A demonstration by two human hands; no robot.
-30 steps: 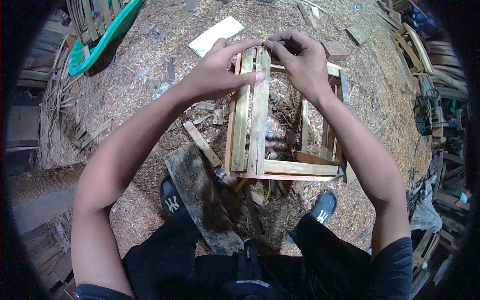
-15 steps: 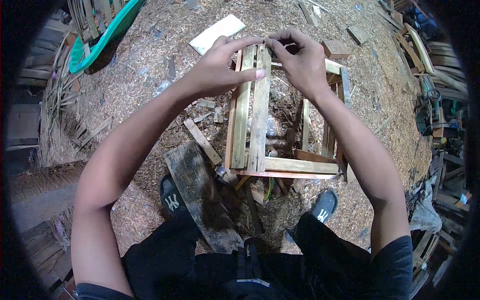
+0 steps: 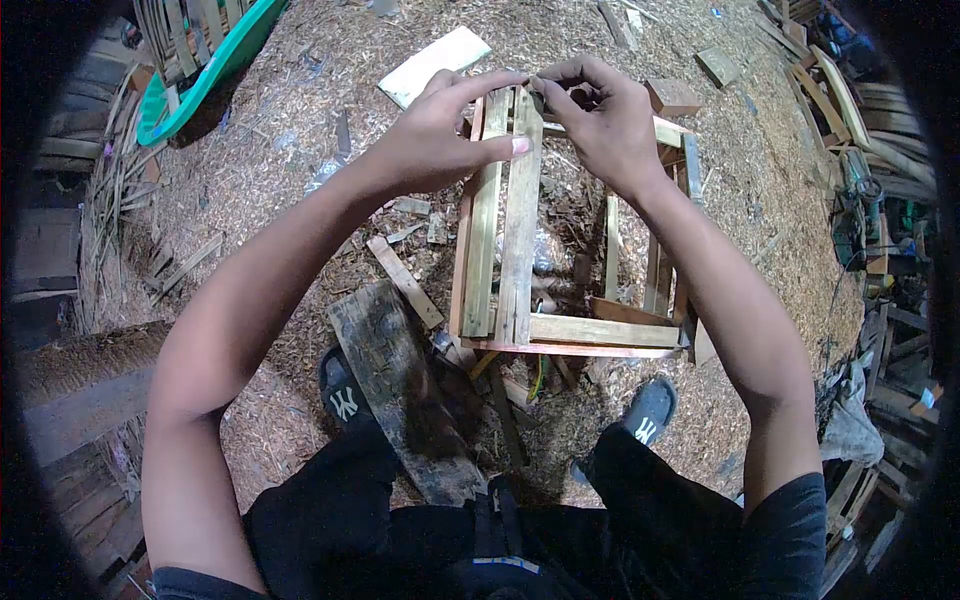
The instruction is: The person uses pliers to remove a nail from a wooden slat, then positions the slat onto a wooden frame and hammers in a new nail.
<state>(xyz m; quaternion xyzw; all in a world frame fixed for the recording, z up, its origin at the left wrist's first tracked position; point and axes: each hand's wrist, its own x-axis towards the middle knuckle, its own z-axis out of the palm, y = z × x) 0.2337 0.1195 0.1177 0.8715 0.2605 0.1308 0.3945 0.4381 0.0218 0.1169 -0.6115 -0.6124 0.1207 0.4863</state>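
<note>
A wooden crate frame (image 3: 605, 329) stands on the ground in front of me, with narrow slats along its left side. My left hand (image 3: 455, 130) grips the far end of a wooden slat (image 3: 518, 230), thumb on top and index finger reaching over its tip. Beside it lies another slat (image 3: 485, 235), nearer the crate's left edge. At the slat's far tip, my right hand (image 3: 608, 122) is closed in a pinch, its fingertips meeting the left index finger. Whatever is between the right fingertips is too small to make out.
A weathered plank (image 3: 400, 380) lies by my left foot, with a short wood strip (image 3: 405, 282) near it. Wood blocks (image 3: 672, 97) and a pale board (image 3: 436, 66) lie beyond the crate. A green curved tub edge (image 3: 205, 90) is at far left. Shavings cover the ground.
Both hands stay at the far end of the slat. The right hand and forearm have shifted very slightly; the crate looks the same.
</note>
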